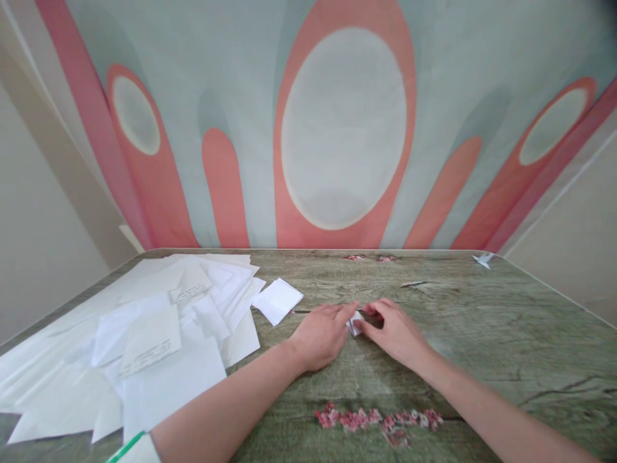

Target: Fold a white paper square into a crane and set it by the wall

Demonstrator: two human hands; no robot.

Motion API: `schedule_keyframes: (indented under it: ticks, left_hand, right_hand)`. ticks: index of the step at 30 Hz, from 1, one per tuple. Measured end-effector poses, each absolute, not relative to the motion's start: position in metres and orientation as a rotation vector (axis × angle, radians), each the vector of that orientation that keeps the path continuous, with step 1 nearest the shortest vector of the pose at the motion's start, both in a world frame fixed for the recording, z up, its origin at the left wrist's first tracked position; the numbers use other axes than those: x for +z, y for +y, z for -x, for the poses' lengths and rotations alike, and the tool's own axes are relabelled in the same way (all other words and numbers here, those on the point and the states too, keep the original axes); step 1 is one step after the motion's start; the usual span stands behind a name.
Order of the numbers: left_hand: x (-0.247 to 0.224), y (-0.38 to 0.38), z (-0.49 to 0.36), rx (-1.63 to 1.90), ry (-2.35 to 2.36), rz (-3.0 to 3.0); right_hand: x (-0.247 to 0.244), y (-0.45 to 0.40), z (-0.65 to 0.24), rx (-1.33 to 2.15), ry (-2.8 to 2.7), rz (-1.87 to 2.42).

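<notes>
Head view. Nearest, lower left: a white sleeve [137,450] with a green edge on the left forearm. Right of it, a band of pink printed blossoms [357,419] runs across the near part of the wood-grain table [491,334].

Left side of table: broad, loose pile of white sheets [173,379], overlapping at many angles, some corners jutting out. Two smaller pages on it carry rows of print, too small to read; one [152,337] lies nearer, the other [193,286] farther back.

Middle of table: left hand [322,334] lies low, palm down, fingers reaching to the left side of a small white paper [355,323]. Right hand [395,328] meets the paper from the other side, thumb tip on it, fingers curled above. Paper sits on or just over the table, between the two hands, partly covered by them; it looks folded. Grip: contact from both sides; cannot tell whether either hand is closed on it.

Slightly beyond, between pile and left hand: a white square [278,301], lying at a slant, its left corner close to the pile.

Far right corner: small white pointed piece [483,260]. Behind the table: grey-green backdrop [255,77] with coral shapes and pale ovals.
</notes>
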State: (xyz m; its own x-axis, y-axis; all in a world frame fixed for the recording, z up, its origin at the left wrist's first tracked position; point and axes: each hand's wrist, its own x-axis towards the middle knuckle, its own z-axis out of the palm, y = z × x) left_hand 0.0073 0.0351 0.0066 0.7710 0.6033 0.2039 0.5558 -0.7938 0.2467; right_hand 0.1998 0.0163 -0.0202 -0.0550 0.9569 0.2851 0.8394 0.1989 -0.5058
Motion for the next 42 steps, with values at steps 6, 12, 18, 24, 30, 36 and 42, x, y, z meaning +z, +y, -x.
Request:
schedule_keyframes:
  ticks: [6, 12, 18, 24, 30, 36, 42]
  left_hand:
    - [0.004, 0.037, -0.007, 0.538, 0.992, -2.708]
    - [0.002, 0.04, -0.005, 0.641, 0.983, -2.667]
    - [0.002, 0.04, -0.004, 0.641, 0.945, -2.66]
    - [0.001, 0.041, -0.003, 0.661, 0.887, -2.617]
    - [0.002, 0.047, -0.003, 0.766, 0.8, -2.385]
    - [0.002, 0.049, -0.004, 0.844, 0.839, -2.207]
    - [0.001, 0.05, -0.005, 0.882, 0.835, -2.171]
  right_hand:
    - [-0.015, 0.012, -0.191, 0.197, -1.973, 1.728]
    - [-0.012, 0.009, -0.191, 0.317, -1.965, 1.718]
    - [-0.008, 0.009, -0.19, 0.426, -1.924, 1.789]
    - [-0.011, 0.007, -0.188, 0.59, -1.798, 1.69]
    - [-0.009, 0.004, -0.183, 0.836, -1.702, 1.42]
    - [-0.008, 0.003, -0.183, 0.811, -1.774, 1.409]
    - [-0.008, 0.003, -0.185, 0.777, -1.781, 1.448]
